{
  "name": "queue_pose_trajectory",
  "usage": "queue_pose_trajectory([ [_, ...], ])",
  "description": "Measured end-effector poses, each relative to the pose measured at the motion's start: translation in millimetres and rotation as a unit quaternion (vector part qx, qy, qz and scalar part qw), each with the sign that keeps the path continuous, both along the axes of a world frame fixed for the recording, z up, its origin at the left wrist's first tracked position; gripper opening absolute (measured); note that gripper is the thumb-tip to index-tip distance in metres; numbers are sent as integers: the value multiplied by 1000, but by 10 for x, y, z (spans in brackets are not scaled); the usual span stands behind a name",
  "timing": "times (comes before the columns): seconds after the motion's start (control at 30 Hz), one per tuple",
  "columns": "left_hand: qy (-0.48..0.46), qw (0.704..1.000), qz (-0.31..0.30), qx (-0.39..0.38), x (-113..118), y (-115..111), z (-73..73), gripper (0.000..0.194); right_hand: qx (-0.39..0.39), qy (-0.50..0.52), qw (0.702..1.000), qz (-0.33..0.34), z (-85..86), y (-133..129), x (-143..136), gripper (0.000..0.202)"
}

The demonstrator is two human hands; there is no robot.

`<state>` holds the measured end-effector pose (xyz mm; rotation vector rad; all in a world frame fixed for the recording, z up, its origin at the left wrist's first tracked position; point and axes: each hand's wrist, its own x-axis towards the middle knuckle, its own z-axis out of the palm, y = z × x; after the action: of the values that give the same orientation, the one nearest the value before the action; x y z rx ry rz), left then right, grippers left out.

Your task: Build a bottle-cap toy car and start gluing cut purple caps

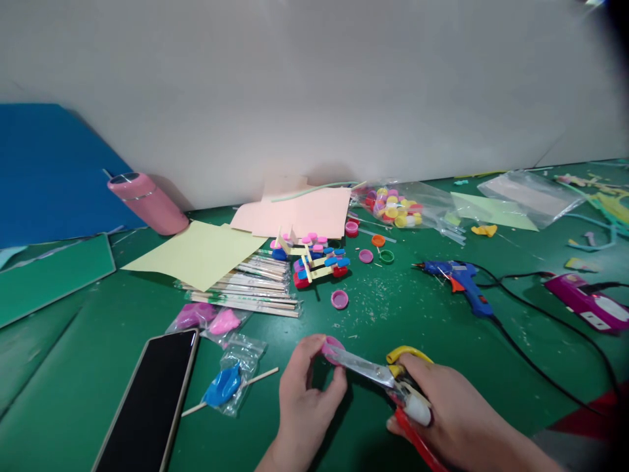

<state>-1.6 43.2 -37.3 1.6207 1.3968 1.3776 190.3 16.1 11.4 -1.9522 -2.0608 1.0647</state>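
- Pink cap (333,349), ring-like, sits at the tips of our left hand (307,400), at about 12 to 1 o'clock from its palm; we take its centre as our clock, with 12 pointing away from us.
- Our left grip is narrow, finger and thumb pinching the cap, so this hand is nearer to it.
- Our right hand (452,400) is wrapped round the handles of the scissors (361,367), well apart from the cap at 4 o'clock.
- Between them, the blades' long axis runs towards 10 o'clock, their tips at the cap. They look nearly together; we cannot tell whether one reaches inside the rim.
- At 12 o'clock from our cap, a loose purple cap (339,299) lies near on the bench (378,311), with the stick model (322,263) farther off beyond it.
- At 8 to 9 o'clock, the blue lump (223,385) and then the phone (150,400) bound our left side.
- At 2 o'clock lies the glue gun (457,280), its cable (521,351) trailing past 3 o'clock, outside our right hand.
- We see the most room at 1 to 2 o'clock, short of the glue gun, on green surface dotted with pale specks.
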Motion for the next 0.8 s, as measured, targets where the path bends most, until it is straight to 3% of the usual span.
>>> queue_pose_trajectory([
  [0.27,21,999,0,27,27,6,24,28,-19,26,998,-58,-98,15,-9,27],
  [0.43,25,999,-11,26,39,1,63,28,14,117,986,-118,-146,87,-27,22],
  [0.63,32,997,-57,28,50,10,54,28,13,322,938,-125,-119,161,-327,19],
  [0.8,26,996,-89,18,73,6,23,31,41,396,907,-140,-40,285,-569,20],
])
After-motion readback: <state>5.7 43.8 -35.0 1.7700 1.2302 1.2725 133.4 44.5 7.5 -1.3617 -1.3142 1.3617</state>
